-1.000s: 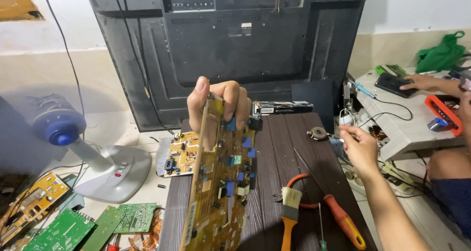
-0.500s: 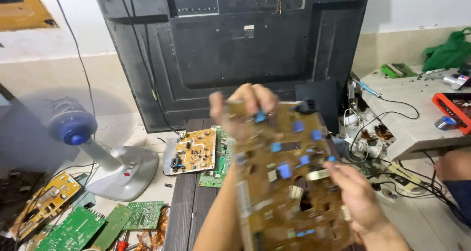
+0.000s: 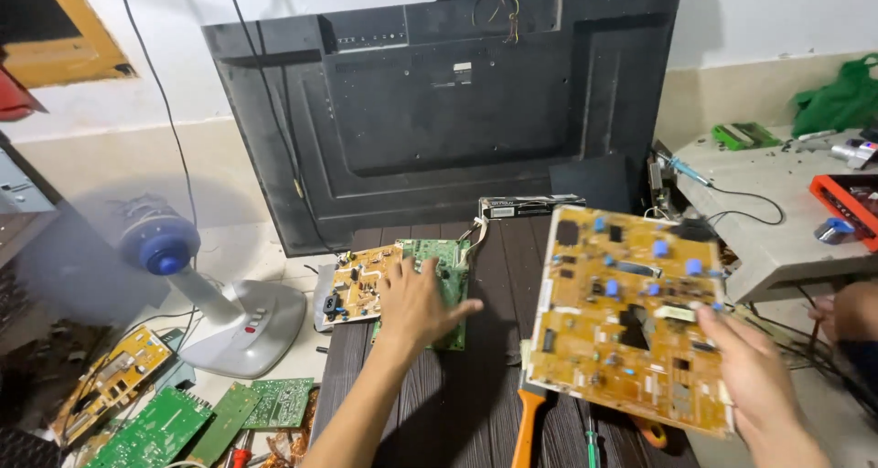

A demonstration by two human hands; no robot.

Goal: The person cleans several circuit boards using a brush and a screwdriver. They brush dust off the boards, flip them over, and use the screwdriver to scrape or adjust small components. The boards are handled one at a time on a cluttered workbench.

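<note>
My right hand holds a large yellow circuit board by its lower right edge, thumb laid across the face and the other fingers hidden behind it, so it is closed on the board in a pinch. The board is raised above the dark wooden table, tilted with its face toward me. It is roughly square, mustard yellow, and crowded with parts: several round blue capacitors along the top and right, small black chips, white labelled patches, and a dark cut-out near the middle.

My left hand lies flat with fingers spread on a green circuit board that rests on the table's far left part. Just beside it, to the left, a smaller yellow board lies partly over the table edge.

Under the raised board an orange-handled tool sticks out, and a green screwdriver lies next to it. Behind the table a big black television back panel leans against the wall. A white pedestal fan with a blue hub stands on the floor to the left, with more green boards and another yellow board scattered near its base. To the right, a grey bench carries cables and small tools.
</note>
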